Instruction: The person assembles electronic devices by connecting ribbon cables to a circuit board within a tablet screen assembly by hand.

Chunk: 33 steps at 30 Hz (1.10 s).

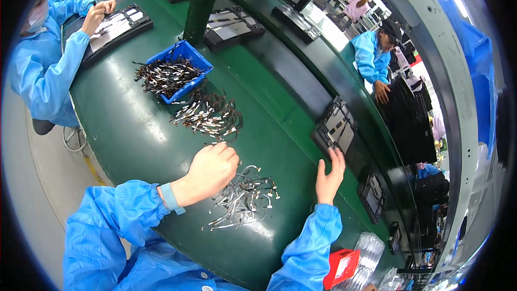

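My left hand, with a pale blue band at the wrist, is over the green table with its fingers curled together. Its fingertips are at the near edge of a loose heap of short dark cables with white ends; whatever they pinch is hidden. Just right of that hand lies a tangle of grey and black cables with small connectors. My right hand reaches forward, thumb and fingers apart. Its fingertips come close to the near end of a black-framed flat device with silvery panels; contact is unclear.
A blue bin overflowing with cables stands beyond the heap, near a green post. More flat devices line the belt. A red bin and clear plastic trays sit at lower right. A co-worker works at far left.
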Tool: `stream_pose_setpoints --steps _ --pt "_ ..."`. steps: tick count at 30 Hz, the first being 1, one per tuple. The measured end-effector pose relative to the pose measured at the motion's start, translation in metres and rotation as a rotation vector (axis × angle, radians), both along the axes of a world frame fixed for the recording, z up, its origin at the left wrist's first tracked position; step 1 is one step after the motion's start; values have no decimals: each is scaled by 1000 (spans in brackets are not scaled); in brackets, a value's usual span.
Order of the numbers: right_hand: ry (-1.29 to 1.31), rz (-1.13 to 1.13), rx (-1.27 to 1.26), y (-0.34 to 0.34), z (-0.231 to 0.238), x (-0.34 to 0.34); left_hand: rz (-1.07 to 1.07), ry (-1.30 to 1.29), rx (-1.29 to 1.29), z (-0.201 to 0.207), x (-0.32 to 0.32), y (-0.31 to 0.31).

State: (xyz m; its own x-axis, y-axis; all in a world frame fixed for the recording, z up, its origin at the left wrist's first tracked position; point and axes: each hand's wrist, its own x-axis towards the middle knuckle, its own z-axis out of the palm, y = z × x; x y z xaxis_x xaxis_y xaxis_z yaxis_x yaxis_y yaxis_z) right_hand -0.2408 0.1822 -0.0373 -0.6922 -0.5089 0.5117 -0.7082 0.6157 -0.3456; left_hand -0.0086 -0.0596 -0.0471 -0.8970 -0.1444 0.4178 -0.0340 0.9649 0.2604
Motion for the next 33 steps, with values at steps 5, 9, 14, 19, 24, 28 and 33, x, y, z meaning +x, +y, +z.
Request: stream_pose_setpoints --steps 5,9,14,19,24,28,33 --pt "-240 283 -9 -29 34 97 36 132 156 15 4 3" --pt "-314 342 10 -54 21 111 -25 49 151 10 6 6" --pt "-283 434 1 -78 5 108 -39 92 283 12 10 5" --pt "-361 387 90 -80 20 113 2 -54 618 34 24 -8" --pt "-668 349 -96 -64 22 108 -56 -179 1278 45 25 -42" --pt "-898 299 -303 -52 18 103 -90 -189 1313 49 21 -52" --pt "-1117 315 -369 -52 19 91 75 112 349 62 6 -59"
